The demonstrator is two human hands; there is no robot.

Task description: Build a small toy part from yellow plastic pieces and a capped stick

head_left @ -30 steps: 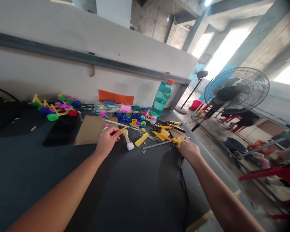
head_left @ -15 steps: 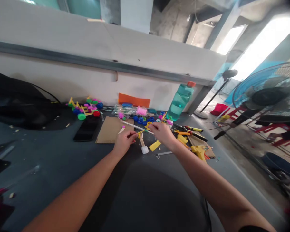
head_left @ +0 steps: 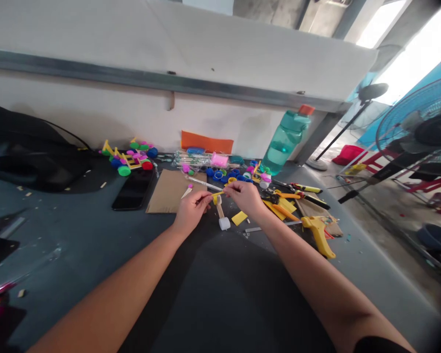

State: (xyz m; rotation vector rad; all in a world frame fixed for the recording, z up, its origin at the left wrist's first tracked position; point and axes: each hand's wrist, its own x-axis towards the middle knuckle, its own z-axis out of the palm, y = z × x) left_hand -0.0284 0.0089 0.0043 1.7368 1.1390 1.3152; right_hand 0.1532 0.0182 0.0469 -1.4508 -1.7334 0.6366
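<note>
A thin yellow stick (head_left: 218,194) spans the short gap between my two hands. My left hand (head_left: 191,213) pinches one end, and my right hand (head_left: 247,198) has its fingers closed on the other. Just below the stick, a small wooden piece (head_left: 220,208) with a white cap (head_left: 224,224) at its lower end lies on the table. A flat yellow piece (head_left: 239,217) rests to the right of that cap. Beyond my fingers lies a long pale rod (head_left: 202,184), its right end hidden by my right hand.
Brown cardboard (head_left: 165,193) and a black phone (head_left: 132,190) lie left. Colourful small assemblies (head_left: 132,159), blue bottle caps (head_left: 218,175) and a teal bottle (head_left: 283,139) stand behind. Pliers (head_left: 308,189) and a yellow glue gun (head_left: 319,235) are right, near the table edge.
My right hand has come closer to my left, narrowing the gap along the yellow stick. The camera view has tilted down, bringing the glue gun fully into sight.
</note>
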